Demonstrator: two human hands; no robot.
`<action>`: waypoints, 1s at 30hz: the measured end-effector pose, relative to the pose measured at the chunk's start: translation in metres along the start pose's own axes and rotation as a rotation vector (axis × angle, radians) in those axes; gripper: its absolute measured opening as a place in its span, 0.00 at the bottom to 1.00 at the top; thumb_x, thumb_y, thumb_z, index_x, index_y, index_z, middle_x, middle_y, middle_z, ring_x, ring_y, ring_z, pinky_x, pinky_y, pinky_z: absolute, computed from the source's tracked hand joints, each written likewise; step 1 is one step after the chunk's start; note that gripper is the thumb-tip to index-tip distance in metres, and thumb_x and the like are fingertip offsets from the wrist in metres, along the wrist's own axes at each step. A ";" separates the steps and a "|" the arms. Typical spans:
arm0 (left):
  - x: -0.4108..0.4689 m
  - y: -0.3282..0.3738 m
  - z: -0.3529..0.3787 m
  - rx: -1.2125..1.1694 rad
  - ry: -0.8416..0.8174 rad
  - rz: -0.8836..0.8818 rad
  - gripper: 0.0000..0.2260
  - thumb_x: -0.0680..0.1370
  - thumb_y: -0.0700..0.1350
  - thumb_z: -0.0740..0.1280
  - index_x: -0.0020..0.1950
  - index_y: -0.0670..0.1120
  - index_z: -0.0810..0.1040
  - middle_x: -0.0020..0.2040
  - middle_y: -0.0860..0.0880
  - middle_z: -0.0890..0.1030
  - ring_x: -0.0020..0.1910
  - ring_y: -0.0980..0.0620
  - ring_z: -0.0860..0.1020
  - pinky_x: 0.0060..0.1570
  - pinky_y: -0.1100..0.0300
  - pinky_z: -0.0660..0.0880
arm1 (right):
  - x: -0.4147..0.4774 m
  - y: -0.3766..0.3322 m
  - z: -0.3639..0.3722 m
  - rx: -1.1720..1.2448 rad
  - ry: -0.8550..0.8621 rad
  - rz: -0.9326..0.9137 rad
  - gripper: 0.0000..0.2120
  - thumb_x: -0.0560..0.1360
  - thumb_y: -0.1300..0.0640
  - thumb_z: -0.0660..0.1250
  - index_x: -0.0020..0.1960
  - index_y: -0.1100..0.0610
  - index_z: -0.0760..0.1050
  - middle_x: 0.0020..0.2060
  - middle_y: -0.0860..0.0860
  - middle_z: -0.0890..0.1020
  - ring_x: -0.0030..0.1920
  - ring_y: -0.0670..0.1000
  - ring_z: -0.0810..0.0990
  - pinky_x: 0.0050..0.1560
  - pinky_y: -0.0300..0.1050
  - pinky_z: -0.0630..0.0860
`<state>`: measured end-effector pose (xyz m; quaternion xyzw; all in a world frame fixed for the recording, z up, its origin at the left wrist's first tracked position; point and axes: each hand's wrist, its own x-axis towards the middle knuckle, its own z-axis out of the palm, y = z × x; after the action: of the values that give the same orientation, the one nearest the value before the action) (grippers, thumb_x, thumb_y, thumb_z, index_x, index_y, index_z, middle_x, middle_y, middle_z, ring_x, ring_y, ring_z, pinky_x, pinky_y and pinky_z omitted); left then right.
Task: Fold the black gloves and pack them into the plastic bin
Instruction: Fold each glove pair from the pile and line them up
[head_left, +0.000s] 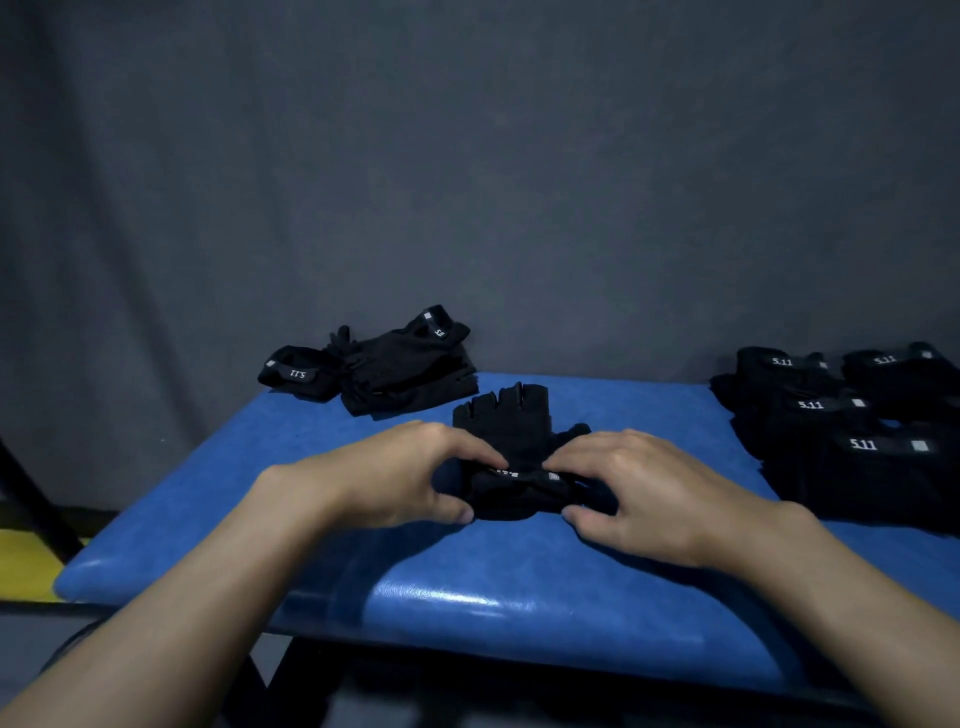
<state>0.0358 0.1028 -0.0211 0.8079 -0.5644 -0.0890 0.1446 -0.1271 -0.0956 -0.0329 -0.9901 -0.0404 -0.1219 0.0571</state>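
Observation:
A black fingerless glove (506, 415) lies on the blue padded table (467, 582), finger stubs pointing away from me. My left hand (400, 478) and my right hand (639, 488) both grip its wrist end, which is bunched up between thumbs and fingertips, with a strap bearing white print across it. A loose heap of unfolded black gloves (395, 366) sits at the table's far left edge. Several folded black gloves (852, 431) with white "5.11" labels lie in rows at the right. No plastic bin is in view.
A grey wall (467, 156) rises right behind the table. A dark slanted leg (31, 514) and a yellow floor patch (26, 566) show at the lower left. Bare blue surface lies in front of my hands.

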 end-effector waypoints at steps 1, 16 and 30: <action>0.000 0.001 0.000 -0.015 0.003 0.012 0.22 0.76 0.48 0.73 0.68 0.60 0.75 0.63 0.63 0.78 0.63 0.66 0.73 0.65 0.67 0.67 | 0.000 0.000 0.001 -0.004 -0.001 0.002 0.13 0.74 0.47 0.64 0.58 0.44 0.75 0.54 0.38 0.78 0.55 0.41 0.75 0.57 0.42 0.72; 0.008 -0.002 0.011 -0.093 0.214 0.045 0.07 0.83 0.45 0.62 0.57 0.47 0.77 0.48 0.51 0.82 0.49 0.52 0.79 0.51 0.50 0.75 | 0.001 -0.001 0.006 0.042 0.074 0.063 0.31 0.76 0.36 0.61 0.75 0.44 0.59 0.56 0.44 0.78 0.54 0.45 0.75 0.50 0.38 0.68; 0.003 -0.002 0.006 -0.615 0.185 -0.031 0.18 0.73 0.63 0.70 0.60 0.59 0.79 0.53 0.36 0.82 0.53 0.38 0.82 0.60 0.42 0.75 | 0.014 -0.001 0.019 0.650 0.253 0.278 0.04 0.75 0.52 0.69 0.50 0.48 0.80 0.35 0.46 0.81 0.37 0.46 0.79 0.43 0.47 0.78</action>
<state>0.0366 0.0993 -0.0274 0.7394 -0.4833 -0.1835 0.4312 -0.1094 -0.0914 -0.0474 -0.8935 0.0650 -0.2150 0.3888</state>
